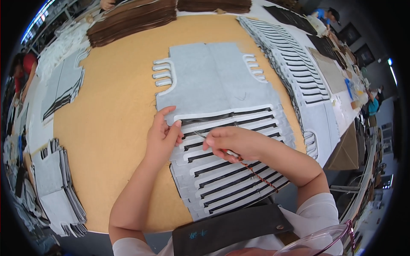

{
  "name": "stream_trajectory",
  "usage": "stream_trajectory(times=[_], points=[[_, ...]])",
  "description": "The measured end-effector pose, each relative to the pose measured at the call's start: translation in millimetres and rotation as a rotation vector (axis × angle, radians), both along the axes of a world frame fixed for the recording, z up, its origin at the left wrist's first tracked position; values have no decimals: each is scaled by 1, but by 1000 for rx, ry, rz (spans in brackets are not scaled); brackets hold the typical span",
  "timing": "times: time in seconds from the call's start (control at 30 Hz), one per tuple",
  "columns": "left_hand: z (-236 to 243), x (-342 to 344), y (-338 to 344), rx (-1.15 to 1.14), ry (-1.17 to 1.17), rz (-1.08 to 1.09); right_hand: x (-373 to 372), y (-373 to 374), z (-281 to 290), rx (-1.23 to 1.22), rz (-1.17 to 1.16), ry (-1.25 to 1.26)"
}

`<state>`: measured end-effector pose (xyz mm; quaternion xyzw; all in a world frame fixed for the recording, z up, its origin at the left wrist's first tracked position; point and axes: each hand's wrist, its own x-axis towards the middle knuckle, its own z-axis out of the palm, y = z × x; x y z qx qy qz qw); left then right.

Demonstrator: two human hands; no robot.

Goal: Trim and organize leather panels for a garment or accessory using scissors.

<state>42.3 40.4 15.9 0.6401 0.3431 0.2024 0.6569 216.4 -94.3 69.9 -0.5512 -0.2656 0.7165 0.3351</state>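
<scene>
A grey fabric panel [200, 77] lies on the tan board in front of me, on a fanned stack of similar panels. White-edged slots with black strips [239, 186] run across its near half. My left hand [163, 134] is at the left ends of the upper slots, its thumb and fingertips closed on the end of a black strip [205, 119]. My right hand [232, 143] grips small thread scissors [199, 134], their pointed tips near the left fingertips. An orange-and-black braided cord [260, 177] trails from them. Fingers hide most of the handles.
Tan board [106, 106] covers the table. More grey panels lie in a long fanned row [294, 59] at right and in a stack [53, 183] at left. Brown layered pieces [132, 21] lie at the far edge. A person in red [27, 68] works at far left.
</scene>
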Motion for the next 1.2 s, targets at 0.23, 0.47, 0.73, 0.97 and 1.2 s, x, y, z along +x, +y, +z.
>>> stream_trajectory(times=[0.23,0.47,0.73,0.97,1.2], points=[[10,-8,-18,1342,-82,-393,68,-169,98,310,-561,-741],[8,17,-43,1274,304,-681,89,-295,100,-14,-1095,-2155],[0,-11,-59,1163,410,-621,119,-270,-13,-7,-893,-1765],[-17,-89,-81,1235,856,-266,128,-264,-66,186,-741,-2152],[-11,-52,-161,1213,1000,-505,130,-258,-65,193,-724,-2084]])
